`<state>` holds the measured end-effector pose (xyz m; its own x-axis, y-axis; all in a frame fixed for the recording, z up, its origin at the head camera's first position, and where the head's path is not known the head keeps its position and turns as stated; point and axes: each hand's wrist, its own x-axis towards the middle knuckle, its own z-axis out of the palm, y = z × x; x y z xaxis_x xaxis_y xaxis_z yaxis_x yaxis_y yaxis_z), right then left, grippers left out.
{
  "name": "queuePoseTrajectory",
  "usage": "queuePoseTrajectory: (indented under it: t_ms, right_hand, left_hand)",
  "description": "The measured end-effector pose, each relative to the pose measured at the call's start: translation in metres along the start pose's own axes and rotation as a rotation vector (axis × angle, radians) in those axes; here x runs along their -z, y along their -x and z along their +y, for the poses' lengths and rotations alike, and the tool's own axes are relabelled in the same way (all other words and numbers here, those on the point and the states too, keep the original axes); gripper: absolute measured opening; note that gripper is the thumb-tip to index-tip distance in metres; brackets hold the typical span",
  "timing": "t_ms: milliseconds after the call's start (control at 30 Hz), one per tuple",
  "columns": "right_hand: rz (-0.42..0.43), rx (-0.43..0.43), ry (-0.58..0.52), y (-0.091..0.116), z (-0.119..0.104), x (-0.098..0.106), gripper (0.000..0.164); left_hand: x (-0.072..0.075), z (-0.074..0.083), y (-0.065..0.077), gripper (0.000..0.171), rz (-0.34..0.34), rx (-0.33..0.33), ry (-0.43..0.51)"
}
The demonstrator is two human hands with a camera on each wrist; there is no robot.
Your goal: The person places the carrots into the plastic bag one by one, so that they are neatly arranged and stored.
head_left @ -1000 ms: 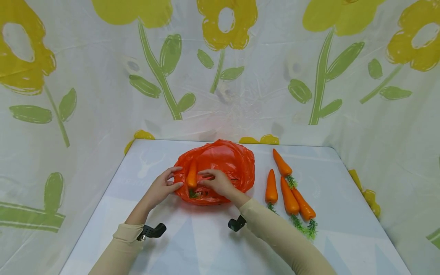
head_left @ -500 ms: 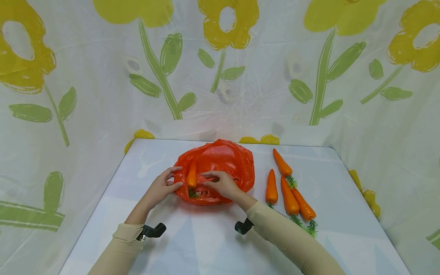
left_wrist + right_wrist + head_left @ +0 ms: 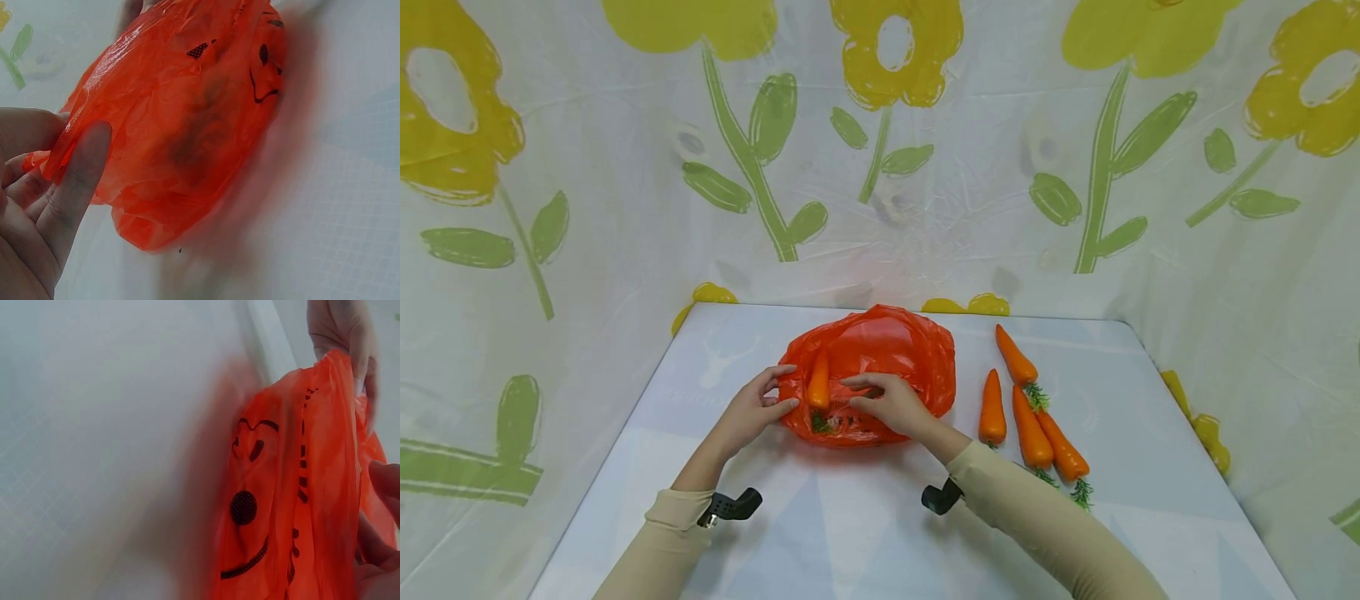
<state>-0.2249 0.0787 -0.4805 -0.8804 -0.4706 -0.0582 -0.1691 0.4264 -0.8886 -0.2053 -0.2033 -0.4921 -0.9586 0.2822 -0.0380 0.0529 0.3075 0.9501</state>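
Observation:
A red plastic bag (image 3: pixel 938 360) lies with its mouth spread on the table in the head view. Inside at its left is an orange carrot (image 3: pixel 819 382), tip away from me, green top (image 3: pixel 822 423) toward me. My left hand (image 3: pixel 747 415) pinches the bag's left rim between thumb and fingers, as the left wrist view also shows. Over the bag's mouth is my right hand (image 3: pixel 897 407), thumb and fingers apart, nothing seen between them. In the right wrist view its thumb (image 3: pixel 384 478) stands over the opening, and the bag's wall partly hides the fingers.
Several carrots with green tops lie right of the bag: a far one (image 3: pixel 1017 357), a left one (image 3: pixel 992 408) and a pair (image 3: pixel 1032 429) side by side. The right sleeve (image 3: pixel 1037 517) covers some greens. A flowered curtain (image 3: pixel 970 208) surrounds the white table (image 3: pixel 820 533).
My right hand has shifted a little to the right, away from the carrot in the bag. The left hand keeps its place on the rim, and the carrots have not moved.

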Motion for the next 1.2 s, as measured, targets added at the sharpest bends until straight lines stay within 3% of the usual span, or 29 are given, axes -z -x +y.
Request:
queuePoseTrajectory:
  t_ms: [1200]
  right_hand:
    - [0.043,0.002,0.043,0.034,0.000,0.037,0.037]
  left_hand:
    - [0.001,0.000,0.002,0.057,0.013,0.001,-0.004]
